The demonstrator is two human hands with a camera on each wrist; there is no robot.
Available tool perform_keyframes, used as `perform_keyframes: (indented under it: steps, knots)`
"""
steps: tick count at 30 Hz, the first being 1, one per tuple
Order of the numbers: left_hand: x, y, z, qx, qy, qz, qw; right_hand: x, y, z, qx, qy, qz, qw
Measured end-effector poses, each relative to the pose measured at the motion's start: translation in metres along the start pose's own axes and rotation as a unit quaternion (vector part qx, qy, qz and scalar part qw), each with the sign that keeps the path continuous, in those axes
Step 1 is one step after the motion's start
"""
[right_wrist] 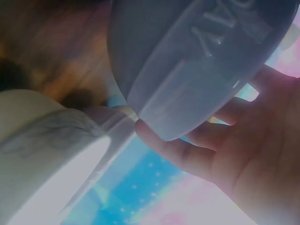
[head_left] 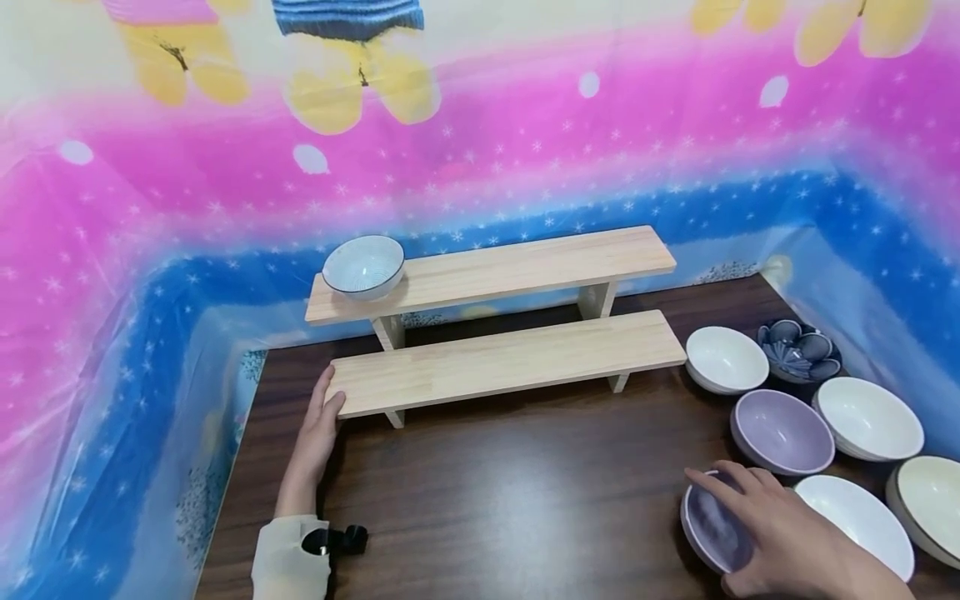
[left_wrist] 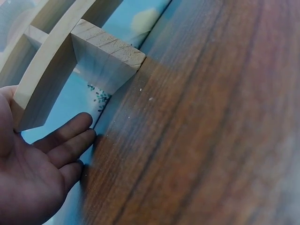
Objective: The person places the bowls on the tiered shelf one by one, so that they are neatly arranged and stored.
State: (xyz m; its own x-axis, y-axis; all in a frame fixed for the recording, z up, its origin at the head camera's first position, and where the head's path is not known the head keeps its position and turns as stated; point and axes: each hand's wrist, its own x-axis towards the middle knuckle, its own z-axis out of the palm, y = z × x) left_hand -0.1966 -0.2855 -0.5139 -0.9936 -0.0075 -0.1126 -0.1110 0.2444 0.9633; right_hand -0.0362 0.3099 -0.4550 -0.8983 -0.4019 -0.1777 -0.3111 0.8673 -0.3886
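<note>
While the right hand [head_left: 795,533] curves over the purple bowl [head_left: 705,518] at the near right, holding it by the rim and wall, the left hand [head_left: 315,429], farther off at the left, rests against the end of the lower board [head_left: 510,362], its lower fingers loosely extended beneath. The purple bowl is round and glossy, with raised letters outside; I cannot tell whether its base touches the table [head_left: 510,483], which is dark, wood-grained and shiny. Just to its right are a white bowl [head_left: 858,525] and a cream bowl [head_left: 933,504]; beyond lie a lilac bowl [head_left: 782,427], two more white bowls [head_left: 870,417] and a dark petal-shaped bowl [head_left: 798,354]. Behind the pale wooden lower board, the higher upper board [head_left: 525,262] carries a dark-rimmed bowl [head_left: 363,262], finely lined inside, at its left. A pink and blue snowflake cloth [head_left: 480,158] hangs at the far side.
</note>
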Motion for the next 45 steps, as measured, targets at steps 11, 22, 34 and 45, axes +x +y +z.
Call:
perform_keyframes:
  steps: [11, 22, 34, 45]
  knots:
    - [0.003, -0.004, -0.001, 0.004, -0.004, 0.005, 1.0000, 0.009, -0.006, -0.016, -0.061, 0.040, -0.068, 0.995]
    - [0.004, -0.004, -0.001, 0.009, -0.004, -0.004, 0.9999, 0.018, -0.012, -0.034, -0.063, 0.045, -0.107, 0.991]
    - [-0.002, -0.004, 0.000, 0.005, 0.003, 0.002, 1.0000, 0.029, -0.021, -0.057, -0.045, 0.005, -0.092, 0.995]
    - [0.000, -0.005, -0.002, 0.004, -0.001, -0.001, 1.0000, 0.043, -0.032, -0.068, -0.056, 0.006, -0.117, 0.992]
